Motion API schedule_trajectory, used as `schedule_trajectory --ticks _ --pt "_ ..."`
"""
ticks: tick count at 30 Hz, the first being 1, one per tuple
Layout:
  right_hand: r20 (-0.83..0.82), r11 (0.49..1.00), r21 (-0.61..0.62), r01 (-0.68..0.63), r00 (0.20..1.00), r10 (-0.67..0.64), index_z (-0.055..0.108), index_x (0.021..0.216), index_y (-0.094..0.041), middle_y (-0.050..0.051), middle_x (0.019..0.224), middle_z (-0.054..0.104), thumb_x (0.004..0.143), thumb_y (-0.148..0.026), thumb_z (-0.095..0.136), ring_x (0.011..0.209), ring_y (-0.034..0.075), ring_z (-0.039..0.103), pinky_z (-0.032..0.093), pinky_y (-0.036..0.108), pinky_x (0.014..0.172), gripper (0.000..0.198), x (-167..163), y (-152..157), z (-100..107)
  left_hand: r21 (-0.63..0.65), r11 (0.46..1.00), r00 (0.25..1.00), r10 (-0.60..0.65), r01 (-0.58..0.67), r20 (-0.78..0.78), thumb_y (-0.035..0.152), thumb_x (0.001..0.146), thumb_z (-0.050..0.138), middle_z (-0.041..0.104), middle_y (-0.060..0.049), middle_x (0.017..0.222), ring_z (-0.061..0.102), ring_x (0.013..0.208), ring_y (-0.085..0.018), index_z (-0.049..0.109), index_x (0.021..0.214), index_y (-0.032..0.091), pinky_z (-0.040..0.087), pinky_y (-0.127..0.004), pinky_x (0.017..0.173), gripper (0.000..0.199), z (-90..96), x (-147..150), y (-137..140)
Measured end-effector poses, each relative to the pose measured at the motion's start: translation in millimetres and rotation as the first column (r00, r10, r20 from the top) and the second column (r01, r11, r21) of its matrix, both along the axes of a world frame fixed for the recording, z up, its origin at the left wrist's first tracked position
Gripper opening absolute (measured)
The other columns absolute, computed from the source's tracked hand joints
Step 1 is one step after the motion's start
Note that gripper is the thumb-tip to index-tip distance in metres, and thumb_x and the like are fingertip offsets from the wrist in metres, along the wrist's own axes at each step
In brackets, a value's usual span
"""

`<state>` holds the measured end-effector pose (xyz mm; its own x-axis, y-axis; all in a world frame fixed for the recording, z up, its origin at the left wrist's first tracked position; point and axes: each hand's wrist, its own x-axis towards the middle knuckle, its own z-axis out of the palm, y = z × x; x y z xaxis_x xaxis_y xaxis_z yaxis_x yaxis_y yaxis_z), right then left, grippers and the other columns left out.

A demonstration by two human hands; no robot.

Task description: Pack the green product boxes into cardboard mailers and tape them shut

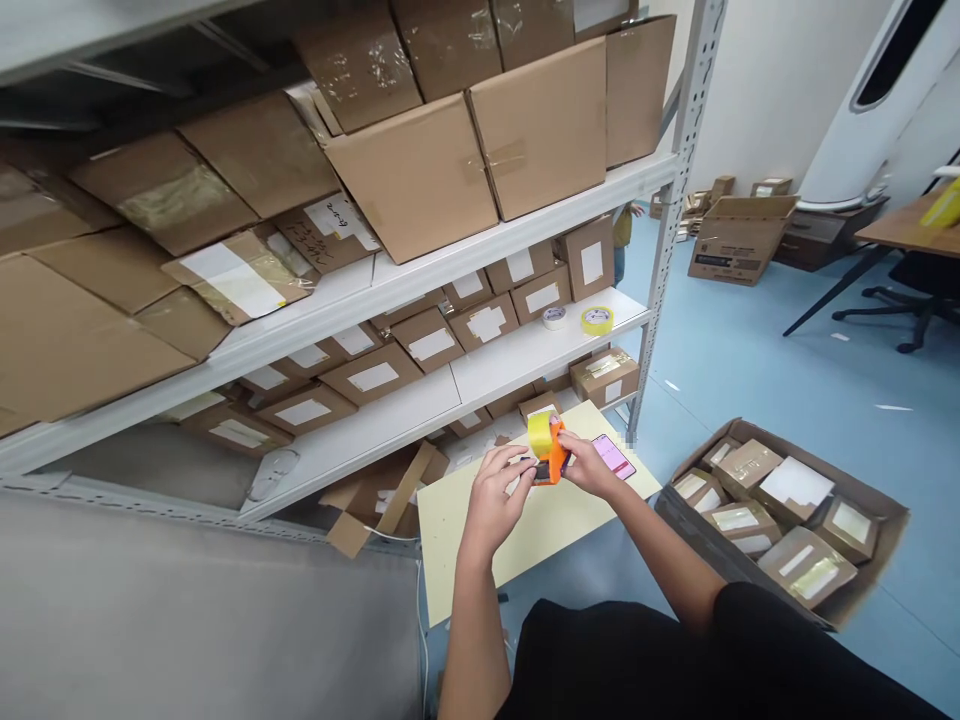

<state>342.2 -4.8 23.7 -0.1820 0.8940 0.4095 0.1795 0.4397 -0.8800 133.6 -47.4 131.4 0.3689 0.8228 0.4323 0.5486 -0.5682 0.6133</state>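
Over the pale yellow table (484, 535) I hold an orange tape dispenser (556, 458) with a roll of yellow tape (539, 433) on it. My right hand (587, 464) is wrapped round the dispenser's right side. With bent fingers, my left hand (498, 490) pinches at the dispenser's lower left end, by a dark part; whether a strip of tape is between the fingertips is too small to tell. Just right of my right hand, a phone with a lit pink screen (613, 457) lies on the table.
Metal shelving (517, 240) loaded with cardboard boxes stands ahead. A white tape roll (554, 318) and a yellow tape roll (598, 320) lie on its middle shelf. Right of the table, a large carton (874, 590) holds several small parcels. An opened carton (397, 495) sits left of the table.
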Motion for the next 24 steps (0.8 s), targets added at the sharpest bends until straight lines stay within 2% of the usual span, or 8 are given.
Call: schedule_trajectory --ticks 7,13,19,24 --pt "0.021 0.999 -0.002 -0.051 0.998 0.051 0.07 0.093 -0.023 0.007 0.099 0.066 0.083 -0.026 0.063 0.095 0.025 0.059 0.05 0.036 0.088 0.012 -34 1 13 0.049 0.999 1.0 -0.017 0.017 0.007 0.033 0.099 0.063 0.076 -0.008 0.116 0.065 0.115 -0.027 0.082 0.108 0.031 0.054 -0.05 0.103 0.021 5.6 -34 -4" --pt "0.05 0.998 0.049 -0.038 0.998 0.035 0.068 0.088 -0.023 0.005 0.092 0.064 0.086 -0.03 0.068 0.088 0.024 0.057 0.05 0.034 0.083 0.007 -67 3 13 0.055 0.998 0.999 -0.042 0.043 -0.025 0.032 0.099 0.063 0.08 -0.006 0.097 0.07 0.095 -0.023 0.082 0.106 0.029 0.06 -0.041 0.087 0.02 12.0 -74 1" --pt "0.161 0.997 0.03 -0.068 0.985 0.062 0.065 0.087 -0.022 0.004 0.085 0.062 0.092 -0.047 0.07 0.08 0.021 0.054 0.048 0.032 0.079 0.027 -99 -1 12 0.112 0.994 0.999 -0.015 0.019 -0.033 0.023 0.1 0.061 0.081 -0.005 0.095 0.073 0.087 -0.021 0.082 0.101 0.026 0.059 -0.035 0.082 0.022 4.3 -110 6" --pt "0.183 0.998 0.05 -0.031 0.983 0.021 0.064 0.086 -0.02 0.003 0.083 0.063 0.09 -0.055 0.074 0.079 0.02 0.055 0.048 0.032 0.077 0.036 -123 -5 0 0.141 0.99 1.0 -0.003 0.007 -0.027 0.014 0.099 0.058 0.08 -0.004 0.094 0.074 0.085 -0.018 0.081 0.099 0.023 0.059 -0.031 0.079 0.025 -4.3 -131 4"
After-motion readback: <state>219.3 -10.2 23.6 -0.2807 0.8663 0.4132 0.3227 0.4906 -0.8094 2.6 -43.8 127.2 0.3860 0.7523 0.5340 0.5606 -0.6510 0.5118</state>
